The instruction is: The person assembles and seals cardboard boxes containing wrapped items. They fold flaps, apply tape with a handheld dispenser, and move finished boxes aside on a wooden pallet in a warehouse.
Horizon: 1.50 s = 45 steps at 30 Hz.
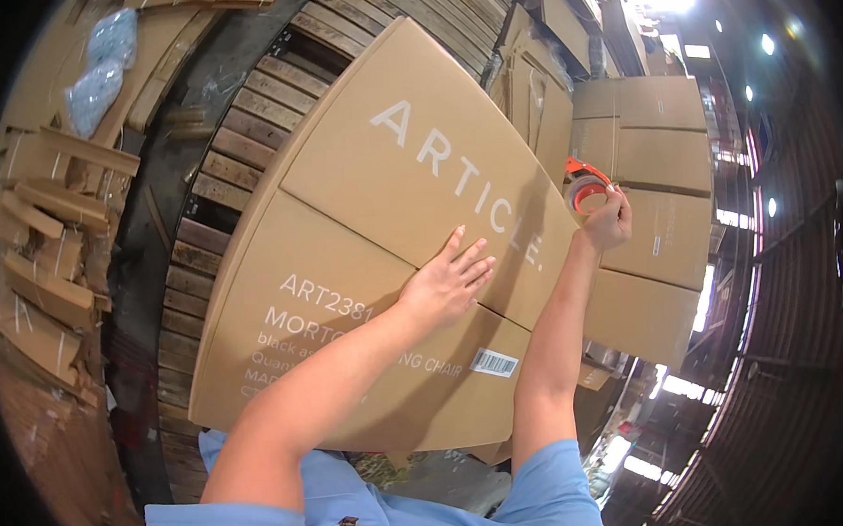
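A large brown cardboard box with pale print lies tilted across the view before me. A seam runs over its face, and a white barcode label sits close to its lower right edge. My left hand rests palm down on the box at the seam, fingers spread, with nothing in it. Out by the box's right edge, my right hand is closed around a tape dispenser with an orange-red frame and a roll of tape. Its grip is partly hidden behind my fingers.
The box lies over wooden slats. More brown cartons stand on the right, near my right hand. Cut cardboard pieces are piled at the left, with clear plastic wrapping above them.
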Each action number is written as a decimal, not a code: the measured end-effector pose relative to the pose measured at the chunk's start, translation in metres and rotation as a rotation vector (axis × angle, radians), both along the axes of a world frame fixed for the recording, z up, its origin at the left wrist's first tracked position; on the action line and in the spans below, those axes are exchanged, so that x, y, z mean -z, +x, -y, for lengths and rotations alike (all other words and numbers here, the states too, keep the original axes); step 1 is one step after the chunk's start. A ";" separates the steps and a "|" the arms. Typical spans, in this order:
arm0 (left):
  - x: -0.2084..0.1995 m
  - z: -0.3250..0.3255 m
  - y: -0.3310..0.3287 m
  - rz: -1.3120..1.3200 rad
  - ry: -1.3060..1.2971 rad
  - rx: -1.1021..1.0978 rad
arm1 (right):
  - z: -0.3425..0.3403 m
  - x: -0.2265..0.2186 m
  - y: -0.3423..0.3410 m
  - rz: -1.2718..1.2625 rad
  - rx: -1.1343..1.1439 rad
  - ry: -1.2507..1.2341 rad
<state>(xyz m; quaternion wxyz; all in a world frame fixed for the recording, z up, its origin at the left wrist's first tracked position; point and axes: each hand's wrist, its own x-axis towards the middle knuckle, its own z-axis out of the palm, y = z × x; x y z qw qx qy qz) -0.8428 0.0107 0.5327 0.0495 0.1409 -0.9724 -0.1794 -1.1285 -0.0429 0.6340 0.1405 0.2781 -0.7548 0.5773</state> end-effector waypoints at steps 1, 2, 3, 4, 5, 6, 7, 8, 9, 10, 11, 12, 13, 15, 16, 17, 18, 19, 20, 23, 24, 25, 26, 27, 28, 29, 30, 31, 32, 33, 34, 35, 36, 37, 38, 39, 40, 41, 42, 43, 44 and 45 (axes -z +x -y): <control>0.000 0.001 0.001 -0.002 -0.020 0.004 | 0.011 0.011 0.006 -0.025 0.003 0.012; -0.003 0.000 0.001 0.009 -0.039 0.005 | 0.011 0.025 0.000 -0.048 -0.021 0.053; -0.006 0.000 0.001 0.022 -0.058 0.014 | 0.002 0.047 -0.013 -0.071 -0.036 0.094; -0.004 0.004 -0.001 0.032 -0.089 0.024 | -0.002 0.060 -0.020 -0.095 -0.049 0.122; -0.003 0.005 -0.003 0.044 -0.090 0.015 | -0.001 0.059 -0.009 0.003 -0.007 0.196; -0.001 0.005 -0.004 0.055 -0.090 0.012 | -0.002 0.061 -0.009 0.016 -0.052 0.180; 0.001 0.006 -0.005 0.065 -0.092 0.013 | -0.005 0.062 -0.007 0.029 -0.091 0.162; 0.003 0.005 -0.007 0.043 -0.007 0.003 | -0.013 0.058 -0.008 0.035 -0.122 0.145; 0.008 0.005 -0.010 0.020 0.079 -0.005 | -0.022 0.054 -0.006 0.038 -0.137 0.171; 0.011 0.003 -0.011 0.000 0.121 -0.008 | -0.031 0.052 -0.002 0.042 -0.150 0.197; 0.015 0.001 -0.013 -0.021 0.162 -0.008 | -0.041 0.049 0.003 0.044 -0.161 0.219; 0.020 0.000 -0.014 -0.038 0.158 -0.010 | -0.053 0.051 0.008 0.017 -0.155 0.236; 0.022 -0.003 -0.016 -0.054 0.145 -0.019 | -0.071 0.054 0.016 -0.010 -0.148 0.252; 0.025 -0.008 -0.020 -0.081 0.106 -0.045 | -0.097 0.056 0.039 -0.016 -0.127 0.263; 0.035 -0.011 -0.026 -0.128 0.074 -0.062 | -0.111 0.056 0.056 0.006 -0.113 0.264; 0.046 -0.014 -0.032 -0.172 0.040 -0.088 | -0.126 0.058 0.073 0.032 -0.097 0.267; 0.068 -0.012 -0.043 -0.263 -0.006 -0.128 | -0.132 0.053 0.092 -0.024 -0.139 0.279; 0.070 -0.013 -0.044 -0.262 0.001 -0.115 | -0.149 0.055 0.101 -0.063 -0.150 0.287; 0.071 -0.014 -0.045 -0.263 0.008 -0.098 | -0.166 0.056 0.111 -0.104 -0.153 0.294; 0.021 -0.009 -0.020 -0.067 0.063 -0.004 | -0.225 0.055 0.143 -0.040 -0.140 0.290; 0.004 -0.006 -0.012 -0.020 0.062 0.006 | -0.239 0.053 0.156 -0.039 -0.140 0.284; -0.002 -0.006 -0.005 -0.002 -0.011 -0.018 | -0.247 0.044 0.178 -0.045 -0.115 0.323; -0.005 -0.005 -0.002 0.018 -0.087 -0.044 | -0.258 0.040 0.191 -0.094 -0.125 0.374; -0.003 -0.005 -0.002 0.023 -0.100 -0.025 | -0.272 0.038 0.205 -0.138 -0.123 0.428; -0.002 -0.003 -0.005 0.027 -0.114 -0.006 | -0.288 0.036 0.218 -0.062 -0.172 0.340; 0.000 -0.005 -0.006 0.036 -0.129 0.018 | -0.305 0.035 0.232 0.014 -0.217 0.248; -0.001 -0.006 -0.004 0.051 -0.144 0.021 | -0.326 0.033 0.246 -0.026 -0.172 0.323; -0.002 -0.006 -0.002 0.064 -0.161 0.024 | -0.349 0.029 0.262 -0.063 -0.128 0.400; -0.005 -0.007 -0.001 0.070 -0.176 0.029 | -0.371 0.024 0.280 -0.102 -0.080 0.481; -0.002 -0.008 -0.001 0.049 -0.179 0.025 | -0.386 0.020 0.300 -0.118 -0.090 0.452; 0.001 -0.008 0.000 0.028 -0.181 0.018 | -0.408 0.016 0.318 -0.118 -0.106 0.492; 0.002 -0.009 0.002 0.005 -0.182 0.007 | -0.431 0.009 0.338 -0.120 -0.126 0.532; 0.003 -0.011 0.005 0.018 -0.207 0.011 | -0.452 0.004 0.360 -0.097 -0.108 0.575; 0.003 -0.012 0.006 0.028 -0.234 0.015 | -0.473 0.000 0.381 -0.058 -0.081 0.581; 0.002 -0.015 0.007 0.043 -0.262 0.009 | -0.489 -0.001 0.396 -0.018 -0.065 0.585; 0.001 -0.018 0.007 0.052 -0.281 0.000 | -0.497 0.002 0.402 -0.013 -0.059 0.576; 0.000 -0.020 0.007 0.062 -0.301 -0.014 | -0.503 0.006 0.407 -0.009 -0.057 0.568; 0.000 -0.023 0.009 0.074 -0.321 -0.031 | -0.505 0.006 0.412 -0.005 -0.059 0.560; 0.001 -0.025 0.010 0.072 -0.332 -0.037 | -0.503 0.006 0.410 -0.004 -0.071 0.566; 0.001 -0.025 0.012 0.071 -0.345 -0.047 | -0.499 0.006 0.401 -0.005 -0.087 0.572; 0.000 -0.023 0.014 0.070 -0.365 -0.056 | -0.493 0.004 0.395 -0.005 -0.101 0.569; -0.001 -0.019 0.019 0.057 -0.346 -0.058 | -0.488 -0.002 0.391 0.014 -0.120 0.555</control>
